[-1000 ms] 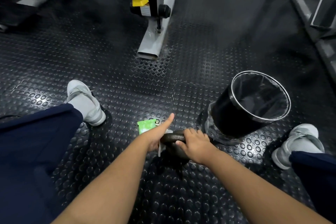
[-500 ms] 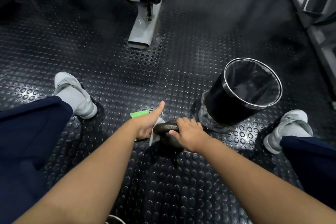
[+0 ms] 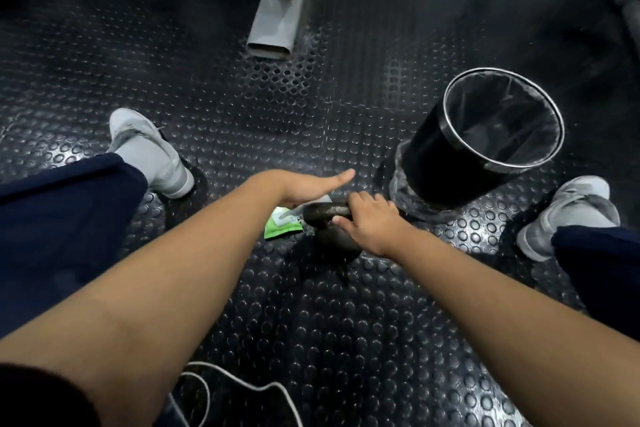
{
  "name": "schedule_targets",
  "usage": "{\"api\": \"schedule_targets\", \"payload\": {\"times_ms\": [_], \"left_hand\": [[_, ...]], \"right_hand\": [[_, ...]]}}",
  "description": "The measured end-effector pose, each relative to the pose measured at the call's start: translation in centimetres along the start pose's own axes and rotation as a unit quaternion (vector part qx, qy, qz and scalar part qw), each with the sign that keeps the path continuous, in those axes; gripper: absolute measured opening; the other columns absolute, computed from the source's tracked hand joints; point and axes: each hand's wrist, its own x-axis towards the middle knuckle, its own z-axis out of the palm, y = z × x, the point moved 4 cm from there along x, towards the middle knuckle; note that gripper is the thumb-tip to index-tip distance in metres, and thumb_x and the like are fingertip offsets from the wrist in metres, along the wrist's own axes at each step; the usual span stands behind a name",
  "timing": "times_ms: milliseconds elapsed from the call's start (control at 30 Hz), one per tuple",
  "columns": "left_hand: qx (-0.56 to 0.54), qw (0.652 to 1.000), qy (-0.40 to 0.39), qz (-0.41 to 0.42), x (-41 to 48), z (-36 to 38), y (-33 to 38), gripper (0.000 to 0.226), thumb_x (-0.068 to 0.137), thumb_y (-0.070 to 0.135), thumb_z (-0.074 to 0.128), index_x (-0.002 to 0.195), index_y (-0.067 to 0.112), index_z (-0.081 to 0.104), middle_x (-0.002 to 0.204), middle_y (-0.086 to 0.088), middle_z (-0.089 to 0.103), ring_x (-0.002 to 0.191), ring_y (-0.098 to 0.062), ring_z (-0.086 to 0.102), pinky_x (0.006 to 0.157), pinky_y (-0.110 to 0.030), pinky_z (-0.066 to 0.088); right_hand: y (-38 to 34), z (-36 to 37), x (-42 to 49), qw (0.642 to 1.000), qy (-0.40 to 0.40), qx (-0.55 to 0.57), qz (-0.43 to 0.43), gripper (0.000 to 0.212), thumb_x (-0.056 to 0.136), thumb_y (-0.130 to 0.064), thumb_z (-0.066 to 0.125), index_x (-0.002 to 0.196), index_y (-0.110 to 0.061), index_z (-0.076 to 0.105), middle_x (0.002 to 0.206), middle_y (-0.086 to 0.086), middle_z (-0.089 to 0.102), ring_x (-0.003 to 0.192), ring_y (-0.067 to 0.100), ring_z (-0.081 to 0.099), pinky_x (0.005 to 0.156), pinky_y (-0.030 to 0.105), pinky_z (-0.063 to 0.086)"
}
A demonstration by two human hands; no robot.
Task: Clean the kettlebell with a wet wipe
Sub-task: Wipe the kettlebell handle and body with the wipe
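1. Right hand point(image 3: 372, 224): fingers curled round the handle of the dark iron kettlebell point(image 3: 330, 241), standing on the studded black rubber floor point(image 3: 311, 322).
2. Left hand point(image 3: 303, 189) over the white wet wipe point(image 3: 322, 200) at the handle; thumb straight, fingers hidden, can't tell.

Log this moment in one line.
left hand: holds white wet wipe against handle of dark round metal kettlebell | right hand: grips handle | green wipe packet: beside kettlebell
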Motion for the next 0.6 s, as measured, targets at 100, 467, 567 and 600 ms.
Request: {"api": "schedule_targets", "payload": {"times_ms": [100, 467, 567, 600], "left_hand": [[-0.015, 0.999, 0.016, -0.030, 2.9, 0.3, -1.4, 0.141, 0.044, 0.112, 0.028, 0.144, 0.014, 0.044, 0.156, -0.023, 0.033, 0.145, -0.045, 0.030, 0.119, -0.059, 0.023], [0.016, 0.999, -0.035, 0.008, -2.2, -1.8, -0.1, 0.116, 0.069, 0.100, 0.007, 0.128, 0.019, 0.066, 0.129, -0.010, 0.065, 0.121, -0.020, 0.059, 0.116, -0.036, 0.016], [0.021, 0.999, -0.018, -0.020, -0.8, -0.4, 0.0, 0.128, 0.058, 0.107, 0.017, 0.147, 0.022, 0.049, 0.153, -0.015, 0.042, 0.138, -0.029, 0.043, 0.123, -0.047, 0.013], [0.007, 1.000, -0.003, -0.029, 0.2, 0.0, -0.2, 0.131, 0.050, 0.110, 0.023, 0.152, 0.030, 0.042, 0.161, -0.012, 0.032, 0.147, -0.030, 0.032, 0.122, -0.053, 0.013]], "right_hand": [[0.0, -0.1, 0.0, 1.000, -0.009, -0.002, 0.006, 0.050, 0.104, -0.058, 0.039, 0.128, -0.014, 0.046, 0.138, 0.010, 0.051, 0.126, 0.035, 0.045, 0.108, 0.053, 0.033], [-0.1, -0.1, 0.1, 1.000, -0.009, -0.005, 0.008, 0.049, 0.104, -0.058, 0.039, 0.129, -0.017, 0.046, 0.139, 0.009, 0.051, 0.127, 0.034, 0.045, 0.110, 0.053, 0.034], [-0.2, -0.2, 0.1, 1.000, -0.011, -0.011, 0.010, 0.049, 0.104, -0.058, 0.039, 0.127, -0.016, 0.046, 0.137, 0.009, 0.051, 0.126, 0.034, 0.045, 0.109, 0.052, 0.034], [-0.1, -0.2, 0.1, 1.000, -0.013, -0.012, 0.012, 0.049, 0.104, -0.058, 0.038, 0.127, -0.015, 0.046, 0.136, 0.009, 0.052, 0.126, 0.034, 0.046, 0.109, 0.052, 0.034]]}}
